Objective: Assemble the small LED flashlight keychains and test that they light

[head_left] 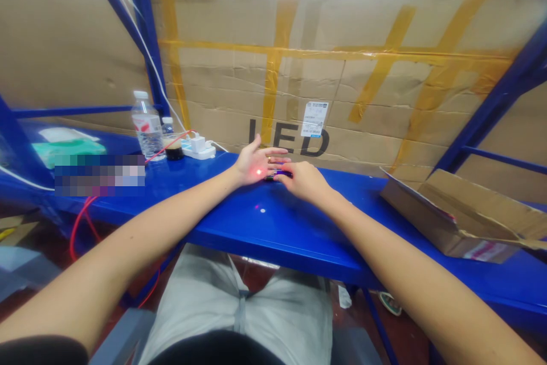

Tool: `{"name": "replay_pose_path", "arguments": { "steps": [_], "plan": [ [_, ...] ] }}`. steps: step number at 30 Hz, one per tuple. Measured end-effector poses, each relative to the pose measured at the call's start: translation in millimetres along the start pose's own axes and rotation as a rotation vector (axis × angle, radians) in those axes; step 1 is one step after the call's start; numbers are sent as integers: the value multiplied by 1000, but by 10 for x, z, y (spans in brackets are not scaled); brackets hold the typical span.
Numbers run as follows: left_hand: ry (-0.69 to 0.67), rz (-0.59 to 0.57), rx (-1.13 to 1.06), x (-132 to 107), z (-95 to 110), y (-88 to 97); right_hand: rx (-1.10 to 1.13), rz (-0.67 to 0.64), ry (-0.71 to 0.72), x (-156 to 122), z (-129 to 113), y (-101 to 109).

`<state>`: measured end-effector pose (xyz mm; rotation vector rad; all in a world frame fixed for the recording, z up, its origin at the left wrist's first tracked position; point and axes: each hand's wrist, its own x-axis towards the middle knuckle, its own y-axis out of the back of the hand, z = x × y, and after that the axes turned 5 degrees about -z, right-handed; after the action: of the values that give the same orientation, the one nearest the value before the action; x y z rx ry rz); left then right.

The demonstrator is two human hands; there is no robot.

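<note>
Above the blue table (239, 227), my left hand (253, 163) is open, palm showing and fingers stretched toward the right. A bright red light spot falls on its palm, and a ring sits on one finger. Close beside it, my right hand (305, 180) is closed around a small, dark laser pointer (270, 176) with a purple glint. Fingers cover much of the pointer. On the tabletop below the hands are a white spot and a fainter pinkish one.
An open cardboard box (444, 228) stands at the right. Toward the left are a clear water bottle (147, 130), a small bottle of dark liquid (173, 146), a white power strip (200, 150) and a red cable (77, 225). A large cardboard panel (222, 86) rises behind the table.
</note>
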<state>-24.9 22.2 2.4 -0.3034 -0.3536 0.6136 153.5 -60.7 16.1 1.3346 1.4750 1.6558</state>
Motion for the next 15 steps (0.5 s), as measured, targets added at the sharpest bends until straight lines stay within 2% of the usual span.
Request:
{"name": "replay_pose_path", "arguments": {
  "steps": [6,15],
  "plan": [
    [-11,-26,-19,1,2,-12,-50,47,-41,-5,-4,20],
    [-4,-45,2,24,-21,18,-35,47,-53,-17,-19,49]
  ]
}}
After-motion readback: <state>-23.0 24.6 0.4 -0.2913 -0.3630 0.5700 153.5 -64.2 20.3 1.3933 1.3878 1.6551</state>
